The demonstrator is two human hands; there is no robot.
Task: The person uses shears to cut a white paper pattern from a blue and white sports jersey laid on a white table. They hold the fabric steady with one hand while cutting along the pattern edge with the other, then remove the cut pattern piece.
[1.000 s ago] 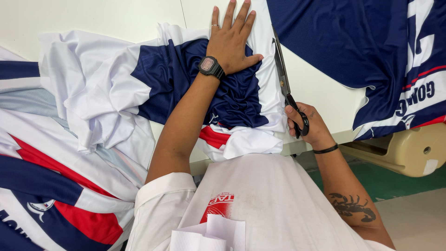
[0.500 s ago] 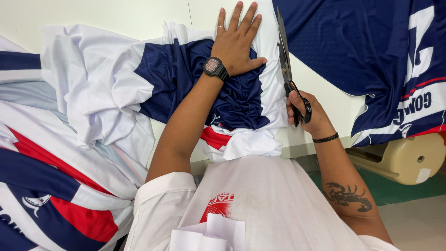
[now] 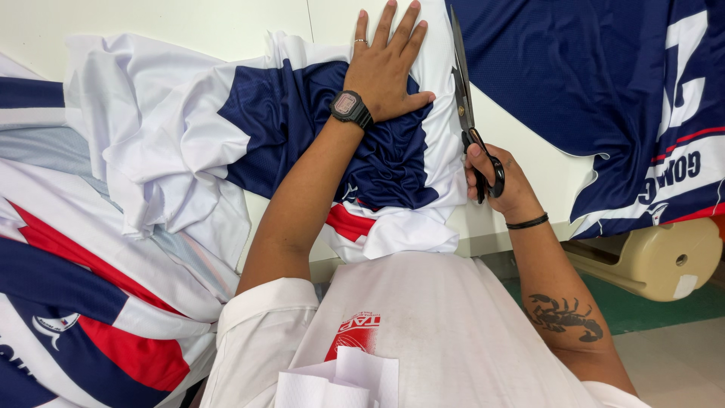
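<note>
My left hand (image 3: 387, 66) lies flat, fingers spread, on a bunched navy and white printed fabric panel (image 3: 294, 113) on the white table (image 3: 189, 26). A black watch sits on that wrist. My right hand (image 3: 498, 181) grips the black handles of long scissors (image 3: 464, 98). Their blades point away from me along the right edge of the panel, close beside my left hand.
A large navy panel (image 3: 574, 75) with white and red print hangs over the table's right side. More white, red and navy fabric (image 3: 75, 264) is piled at the left. A beige plastic stool (image 3: 657, 261) stands on the green floor at the right.
My left hand slid a little farther up the fabric. The scissors and my right hand moved slightly forward along the panel's right edge.
</note>
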